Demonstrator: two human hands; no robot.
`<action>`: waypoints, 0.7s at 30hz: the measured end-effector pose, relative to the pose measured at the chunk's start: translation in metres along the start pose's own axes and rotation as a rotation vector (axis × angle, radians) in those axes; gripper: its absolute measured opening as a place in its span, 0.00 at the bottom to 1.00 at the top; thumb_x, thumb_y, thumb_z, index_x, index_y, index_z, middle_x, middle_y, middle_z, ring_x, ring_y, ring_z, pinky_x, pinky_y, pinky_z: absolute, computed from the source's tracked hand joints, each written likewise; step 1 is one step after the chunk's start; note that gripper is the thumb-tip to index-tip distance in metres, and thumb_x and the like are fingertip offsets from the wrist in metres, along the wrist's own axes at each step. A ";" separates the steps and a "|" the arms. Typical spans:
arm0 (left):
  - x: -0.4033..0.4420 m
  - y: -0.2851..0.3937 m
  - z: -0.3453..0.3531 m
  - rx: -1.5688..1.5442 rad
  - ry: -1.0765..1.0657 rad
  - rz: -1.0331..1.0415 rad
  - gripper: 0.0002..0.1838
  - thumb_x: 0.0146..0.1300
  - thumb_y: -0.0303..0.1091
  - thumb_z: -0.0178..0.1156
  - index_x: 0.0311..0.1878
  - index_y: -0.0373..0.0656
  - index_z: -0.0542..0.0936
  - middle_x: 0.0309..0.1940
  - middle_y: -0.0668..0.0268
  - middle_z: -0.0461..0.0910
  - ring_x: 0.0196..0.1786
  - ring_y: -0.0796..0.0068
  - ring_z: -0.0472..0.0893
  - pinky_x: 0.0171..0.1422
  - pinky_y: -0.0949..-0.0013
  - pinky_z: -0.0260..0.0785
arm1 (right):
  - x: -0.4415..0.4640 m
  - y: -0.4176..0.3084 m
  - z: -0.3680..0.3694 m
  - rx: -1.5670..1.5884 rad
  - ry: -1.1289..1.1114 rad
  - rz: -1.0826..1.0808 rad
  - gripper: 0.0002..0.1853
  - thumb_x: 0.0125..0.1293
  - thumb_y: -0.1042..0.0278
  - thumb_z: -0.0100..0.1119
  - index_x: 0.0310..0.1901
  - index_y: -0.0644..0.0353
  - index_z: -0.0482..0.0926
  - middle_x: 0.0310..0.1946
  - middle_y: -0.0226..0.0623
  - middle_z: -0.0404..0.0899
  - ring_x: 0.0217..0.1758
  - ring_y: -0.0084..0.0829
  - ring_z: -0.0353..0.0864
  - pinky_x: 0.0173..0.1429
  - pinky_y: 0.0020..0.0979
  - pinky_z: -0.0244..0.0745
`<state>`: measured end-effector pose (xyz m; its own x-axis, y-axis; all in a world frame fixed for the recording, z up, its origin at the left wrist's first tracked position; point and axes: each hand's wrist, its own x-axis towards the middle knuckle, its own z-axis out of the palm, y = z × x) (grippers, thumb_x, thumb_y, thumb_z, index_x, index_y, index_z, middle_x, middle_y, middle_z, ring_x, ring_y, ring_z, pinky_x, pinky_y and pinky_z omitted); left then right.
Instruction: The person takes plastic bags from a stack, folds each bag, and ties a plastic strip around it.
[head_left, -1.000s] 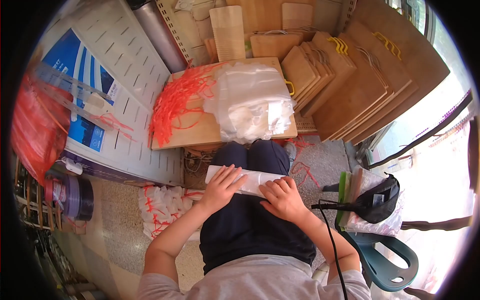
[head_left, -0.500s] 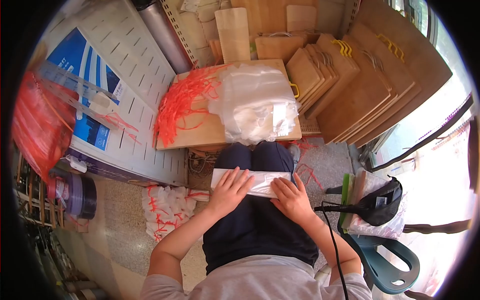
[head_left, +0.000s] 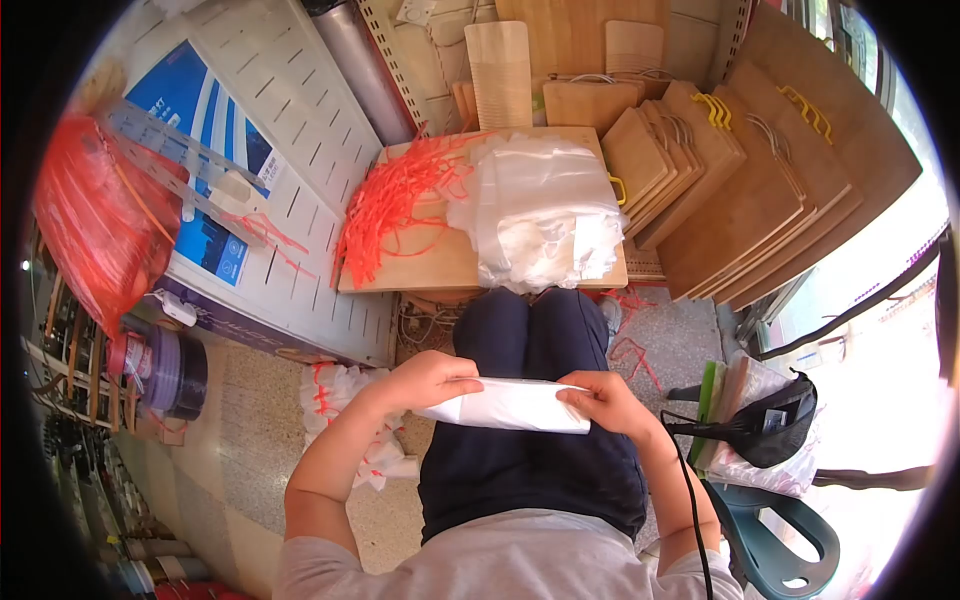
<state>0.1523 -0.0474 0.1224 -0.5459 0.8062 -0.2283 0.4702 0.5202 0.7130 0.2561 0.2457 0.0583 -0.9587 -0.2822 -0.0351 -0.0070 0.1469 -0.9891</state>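
Note:
A folded white plastic bundle (head_left: 510, 405) lies across my lap, held at its upper edge by both hands. My left hand (head_left: 437, 381) is closed on its left end, thumb on top. At the right end, my right hand (head_left: 603, 400) pinches the bundle between thumb and fingers. Beyond my knees, a stack of clear-white plastic bags (head_left: 545, 215) rests on a wooden board (head_left: 415, 272). Red plastic strips (head_left: 400, 200) are heaped on the board's left side.
Cutting boards (head_left: 735, 200) lean at the back right. A slotted white panel (head_left: 290, 120) and a red bag (head_left: 105, 220) are at the left. Red-tied white bundles (head_left: 350, 400) lie on the floor. A teal stool (head_left: 760, 535) and a black pouch (head_left: 775, 425) are at the right.
My hands have gone from lying flat on the bundle to gripping its two ends. The bundle is turned and tilted, and the view has shifted a little.

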 end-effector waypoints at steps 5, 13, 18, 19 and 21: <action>-0.010 -0.008 0.004 -0.093 -0.073 -0.015 0.11 0.67 0.40 0.60 0.41 0.43 0.81 0.29 0.57 0.81 0.33 0.67 0.83 0.39 0.65 0.71 | 0.013 0.015 -0.004 0.011 -0.337 0.128 0.11 0.68 0.65 0.62 0.46 0.64 0.83 0.32 0.33 0.83 0.37 0.17 0.77 0.43 0.24 0.73; -0.014 0.030 -0.010 0.101 -0.186 0.100 0.11 0.66 0.44 0.59 0.39 0.47 0.80 0.28 0.59 0.80 0.32 0.57 0.80 0.35 0.61 0.69 | 0.050 -0.029 0.027 -0.037 -0.749 0.047 0.27 0.67 0.52 0.64 0.61 0.62 0.75 0.42 0.37 0.83 0.45 0.25 0.79 0.53 0.28 0.73; -0.003 -0.006 -0.039 -0.215 -0.055 -0.004 0.07 0.65 0.34 0.62 0.42 0.43 0.80 0.32 0.67 0.84 0.35 0.76 0.83 0.40 0.70 0.73 | 0.056 -0.013 0.027 0.192 -0.617 0.205 0.17 0.71 0.61 0.59 0.53 0.65 0.80 0.38 0.26 0.82 0.41 0.15 0.73 0.47 0.22 0.72; 0.004 -0.031 -0.048 -0.248 0.093 0.000 0.06 0.66 0.31 0.61 0.42 0.41 0.80 0.33 0.70 0.84 0.36 0.81 0.82 0.41 0.71 0.73 | 0.058 -0.007 0.025 0.193 -0.589 0.218 0.16 0.71 0.61 0.59 0.53 0.65 0.80 0.38 0.26 0.82 0.40 0.15 0.73 0.46 0.22 0.72; 0.025 -0.094 -0.067 -0.452 0.375 -0.234 0.09 0.67 0.34 0.60 0.44 0.38 0.79 0.35 0.64 0.84 0.41 0.75 0.83 0.45 0.69 0.75 | 0.057 0.007 0.023 0.341 -0.491 0.280 0.16 0.72 0.62 0.58 0.52 0.65 0.80 0.38 0.25 0.81 0.39 0.13 0.74 0.44 0.20 0.72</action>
<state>0.0475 -0.0950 0.0939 -0.8433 0.4894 -0.2223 0.0147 0.4344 0.9006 0.2076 0.2086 0.0457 -0.6696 -0.6884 -0.2790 0.3919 -0.0084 -0.9200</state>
